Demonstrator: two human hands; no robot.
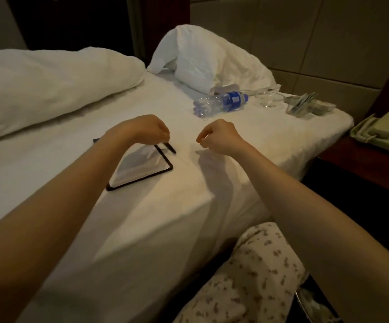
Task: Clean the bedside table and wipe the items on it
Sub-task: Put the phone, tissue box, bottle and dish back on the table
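My left hand (148, 128) hovers over the white bed sheet (72, 164), its fingers curled down and pinching a thin black pen (170, 148). The pen's tip points at the sheet beside a black-edged notepad (142, 167) that lies flat under my left wrist. My right hand (216, 136) hangs a little to the right with its fingers loosely curled and nothing in it. A plastic water bottle (221, 103) with a blue label lies on its side further back. The dark bedside table (356, 169) stands at the right.
A glass bowl (269, 100) and a glass holding packets (300, 106) sit on the bed's far right corner. A beige telephone (384, 131) rests on the bedside table. A pillow (202, 59) and a duvet (44, 85) lie behind. My patterned trouser leg (247, 280) is below.
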